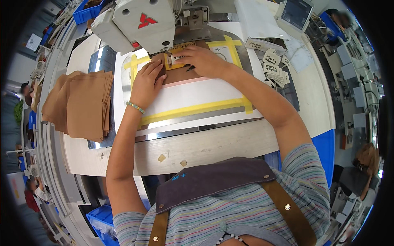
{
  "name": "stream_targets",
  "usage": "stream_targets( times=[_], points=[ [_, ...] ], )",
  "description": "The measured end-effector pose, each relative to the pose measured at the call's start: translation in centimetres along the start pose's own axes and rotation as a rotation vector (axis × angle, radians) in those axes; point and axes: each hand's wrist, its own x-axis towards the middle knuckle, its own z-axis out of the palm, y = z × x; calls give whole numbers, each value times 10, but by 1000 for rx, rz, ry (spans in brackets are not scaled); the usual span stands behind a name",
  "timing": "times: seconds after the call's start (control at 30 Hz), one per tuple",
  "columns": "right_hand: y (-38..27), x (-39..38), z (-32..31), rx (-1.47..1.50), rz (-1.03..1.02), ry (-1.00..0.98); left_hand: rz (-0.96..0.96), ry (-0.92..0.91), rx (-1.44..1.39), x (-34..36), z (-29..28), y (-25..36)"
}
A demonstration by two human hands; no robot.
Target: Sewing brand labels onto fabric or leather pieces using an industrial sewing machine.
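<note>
Under the head of a white sewing machine (143, 24), a brown panel (180, 76) lies on a white sheet edged with yellow tape. My left hand (150, 78) rests on the panel's left end, its fingers stretched out flat. A small yellow frame (167, 62) sits on the panel below the machine head. At its window, my right hand (203, 61) holds a small white printed label (179, 58) with its fingertips; the fingers partly cover it. A small black pointed thing (189, 68) shows beneath the right hand.
At left, brown panels (88, 104) lie in a stack. Loose white printed labels (275, 67) are heaped at right, beside an open white box (264, 44). A control screen (294, 15) stands at the back right. Blue bins (102, 221) are below the table. Other people are in the background.
</note>
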Motion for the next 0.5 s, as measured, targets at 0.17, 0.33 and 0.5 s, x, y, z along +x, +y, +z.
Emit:
stream_targets(
  times=[0.17,0.33,0.5],
  points=[
    [6,-2,3,49,41,-22,-6,-43,34,-1,-5,2],
    [2,-2,-1,31,40,-29,-3,-45,48,-2,-7,5],
    [5,-6,0,12,-2,22,10,-78,32,0,-9,8]
  ],
)
